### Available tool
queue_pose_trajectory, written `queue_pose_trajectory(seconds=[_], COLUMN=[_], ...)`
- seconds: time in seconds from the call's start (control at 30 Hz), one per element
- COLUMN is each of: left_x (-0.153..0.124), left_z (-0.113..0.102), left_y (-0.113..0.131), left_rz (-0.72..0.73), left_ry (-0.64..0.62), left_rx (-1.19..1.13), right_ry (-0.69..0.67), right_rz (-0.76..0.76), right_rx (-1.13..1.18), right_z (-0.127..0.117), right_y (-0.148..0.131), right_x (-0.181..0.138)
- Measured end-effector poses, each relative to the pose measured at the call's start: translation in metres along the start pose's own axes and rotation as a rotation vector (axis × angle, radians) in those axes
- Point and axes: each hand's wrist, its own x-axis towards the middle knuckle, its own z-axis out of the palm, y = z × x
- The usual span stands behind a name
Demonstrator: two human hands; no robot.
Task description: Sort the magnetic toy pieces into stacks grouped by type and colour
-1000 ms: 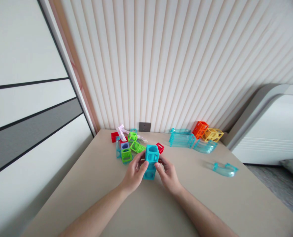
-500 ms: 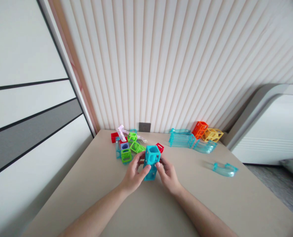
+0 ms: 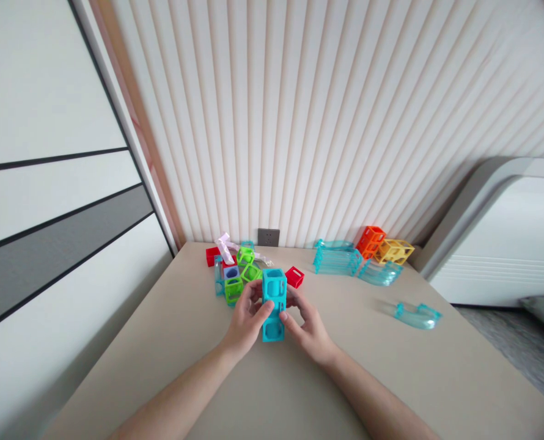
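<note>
A column of blue hollow cube blocks (image 3: 273, 288), joined end to end, is held upright between both hands. My left hand (image 3: 249, 319) grips its left side, thumb on the front face and fingers curled behind. On the opposite side my right hand (image 3: 309, 327) holds it the same way, thumb low on the front edge. The fingertips behind the column are hidden. Just beyond the hands lies a red block (image 3: 294, 277). Green blocks (image 3: 233, 289) and a purple block (image 3: 231, 273) are bunched together past my left hand.
Clear teal track pieces (image 3: 337, 261) stand at the back right, beside orange blocks (image 3: 371, 242) and yellow blocks (image 3: 393, 250). A curved teal tube (image 3: 417, 315) lies alone on the right. A pale lilac strip (image 3: 225, 249) rests on the left pile. A ribbed wall (image 3: 272, 122) borders the table (image 3: 272, 391).
The blue column has shifted a little left and turned so its front faces me more squarely. More of the red block behind shows now. Both hands keep their hold.
</note>
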Motion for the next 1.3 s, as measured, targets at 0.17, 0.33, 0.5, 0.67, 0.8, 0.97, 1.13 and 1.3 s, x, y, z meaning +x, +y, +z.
queue_pose_trajectory(seconds=[0.17, 0.33, 0.5, 0.67, 0.8, 0.97, 1.13, 1.3], left_x=[0.0, -0.003, -0.004, -0.005, -0.005, -0.008, -0.01, -0.013], left_z=[0.003, 0.004, 0.003, 0.002, 0.004, 0.004, -0.001, 0.001], left_y=[0.004, -0.003, -0.006, -0.007, -0.01, -0.011, -0.006, -0.003], left_rz=[-0.015, -0.119, -0.051, 0.097, 0.157, 0.246, 0.339, 0.364], left_ry=[-0.113, -0.157, -0.131, -0.083, -0.11, -0.128, -0.222, -0.394], left_rx=[-0.001, 0.059, 0.157, 0.404, 0.489, 0.54, 0.762, 0.862], right_ry=[0.107, 0.221, 0.223, 0.186, 0.206, 0.31, 0.569, 0.789], right_rz=[0.13, 0.158, 0.104, 0.037, 0.056, 0.056, 0.057, 0.159], right_rx=[0.206, 0.263, 0.076, -0.136, -0.208, -0.193, -0.186, -0.346], right_z=[0.003, 0.004, 0.002, -0.002, -0.003, -0.013, -0.068, -0.167], right_y=[0.004, 0.015, 0.013, 0.001, -0.004, -0.009, -0.009, 0.006], right_x=[0.003, 0.005, 0.003, 0.002, 0.0, 0.006, 0.024, 0.022])
